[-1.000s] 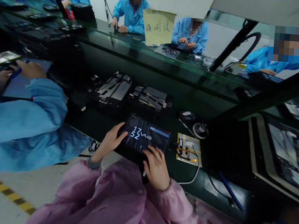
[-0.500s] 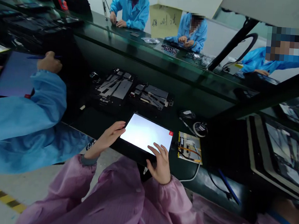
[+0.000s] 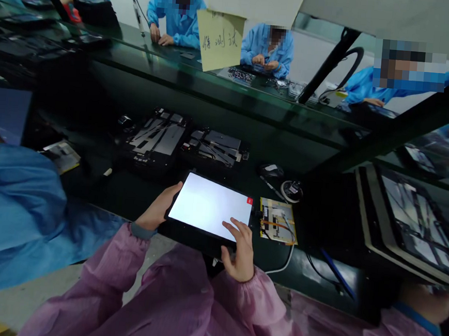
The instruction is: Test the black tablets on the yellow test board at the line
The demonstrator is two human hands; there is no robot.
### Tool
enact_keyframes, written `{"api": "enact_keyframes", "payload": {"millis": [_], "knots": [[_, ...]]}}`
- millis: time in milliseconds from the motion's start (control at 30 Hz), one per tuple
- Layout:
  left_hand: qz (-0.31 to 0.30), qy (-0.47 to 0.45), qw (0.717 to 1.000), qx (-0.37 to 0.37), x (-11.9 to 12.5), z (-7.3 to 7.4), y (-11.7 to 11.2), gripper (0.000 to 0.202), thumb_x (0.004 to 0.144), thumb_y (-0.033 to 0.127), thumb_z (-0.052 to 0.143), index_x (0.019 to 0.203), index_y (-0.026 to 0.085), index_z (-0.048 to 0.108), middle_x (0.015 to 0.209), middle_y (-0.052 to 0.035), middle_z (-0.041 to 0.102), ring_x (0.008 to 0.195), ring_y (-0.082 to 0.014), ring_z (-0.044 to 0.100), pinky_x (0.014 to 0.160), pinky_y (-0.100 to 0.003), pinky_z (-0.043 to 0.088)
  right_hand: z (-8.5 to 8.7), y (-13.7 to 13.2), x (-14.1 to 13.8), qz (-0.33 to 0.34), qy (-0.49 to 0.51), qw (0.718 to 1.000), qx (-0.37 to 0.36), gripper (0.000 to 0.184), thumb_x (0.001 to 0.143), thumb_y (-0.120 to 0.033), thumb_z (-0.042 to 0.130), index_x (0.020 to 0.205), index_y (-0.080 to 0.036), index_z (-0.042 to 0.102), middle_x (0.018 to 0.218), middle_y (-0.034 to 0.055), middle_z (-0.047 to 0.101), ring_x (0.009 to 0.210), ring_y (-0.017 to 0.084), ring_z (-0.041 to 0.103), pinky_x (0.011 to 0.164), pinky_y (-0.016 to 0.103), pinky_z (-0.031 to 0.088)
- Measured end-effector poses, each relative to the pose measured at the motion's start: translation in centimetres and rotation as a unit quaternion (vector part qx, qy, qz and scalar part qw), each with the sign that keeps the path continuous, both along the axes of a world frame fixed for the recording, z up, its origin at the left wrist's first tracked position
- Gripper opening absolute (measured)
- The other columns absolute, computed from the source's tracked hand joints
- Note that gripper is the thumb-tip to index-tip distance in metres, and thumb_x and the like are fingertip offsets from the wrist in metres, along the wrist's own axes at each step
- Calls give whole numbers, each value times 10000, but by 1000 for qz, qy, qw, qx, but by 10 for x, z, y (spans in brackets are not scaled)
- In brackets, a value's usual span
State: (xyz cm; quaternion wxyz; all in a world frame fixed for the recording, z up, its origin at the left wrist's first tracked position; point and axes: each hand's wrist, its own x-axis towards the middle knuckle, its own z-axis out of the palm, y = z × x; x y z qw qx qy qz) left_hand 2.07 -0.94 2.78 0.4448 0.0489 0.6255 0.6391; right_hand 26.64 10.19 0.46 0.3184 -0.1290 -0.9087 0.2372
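Note:
A tablet (image 3: pixel 208 206) with a bright white screen and a small red mark in its top right corner is tilted up at the near edge of the dark green bench (image 3: pixel 137 192). My left hand (image 3: pixel 159 209) grips the tablet's left edge, thumb along the frame. My right hand (image 3: pixel 239 249) holds the lower right corner, its fingers resting on the screen. Both arms are in pink sleeves.
Two opened tablet chassis (image 3: pixel 157 138) (image 3: pixel 217 148) lie behind the tablet. A yellow circuit fixture (image 3: pixel 278 220) with a white cable sits to its right, beside a tape roll (image 3: pixel 291 191). Trays with screens (image 3: pixel 410 224) stand at right. A blue-sleeved co-worker (image 3: pixel 16 198) sits left; others work opposite.
The tablet's screen went from a dark clock display to plain white. My right fingers moved onto the screen. The view shifted slightly, and the co-worker's tablet moved out at left.

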Motion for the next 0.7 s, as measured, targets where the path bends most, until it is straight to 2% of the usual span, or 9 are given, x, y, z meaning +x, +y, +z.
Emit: {"api": "enact_keyframes", "payload": {"millis": [167,300,433,533,600,700], "knots": [[78,54,995,-9,1,-18,-1,626,653,672,692,935,113,700,758,-65,719,677,-222,661,589,-289,490,21,4,-16,-89,0,996,-4,394,904,-147,437,1286,-221,498,1205,108,606,1168,255,546,948,452,456],[118,78,990,-8,3,-24,0,646,659,703,664,936,121,698,821,-78,728,776,-246,676,643,-299,510,37,11,-61,-93,-28,995,13,412,935,-160,408,1345,-190,442,1249,129,579,1217,267,493,980,463,435],[113,93,989,-13,3,-24,1,630,702,698,627,969,133,703,939,-109,728,874,-266,676,691,-316,522,48,16,-134,-55,-57,996,44,375,944,-213,442,1306,-121,479,1243,165,580,1197,300,471,967,475,415],[121,121,985,-25,2,-26,1,627,719,694,610,974,129,701,980,-114,721,930,-265,664,711,-307,516,54,16,-182,-64,-74,993,62,272,942,-255,490,1163,-126,582,1148,154,629,1101,307,495,918,487,394],[104,130,986,-13,2,-27,0,656,739,713,568,980,116,695,945,-100,723,891,-252,664,687,-296,507,57,15,-200,-58,-86,992,78,177,944,-231,494,1023,-150,631,1071,124,652,1045,287,501,897,471,378],[85,140,986,-15,3,-25,-2,703,757,751,503,974,110,693,856,-78,722,782,-223,657,617,-276,482,58,13,-205,-42,-74,988,126,179,946,-139,464,919,-164,639,1048,91,651,1030,248,490,892,430,360]]}}
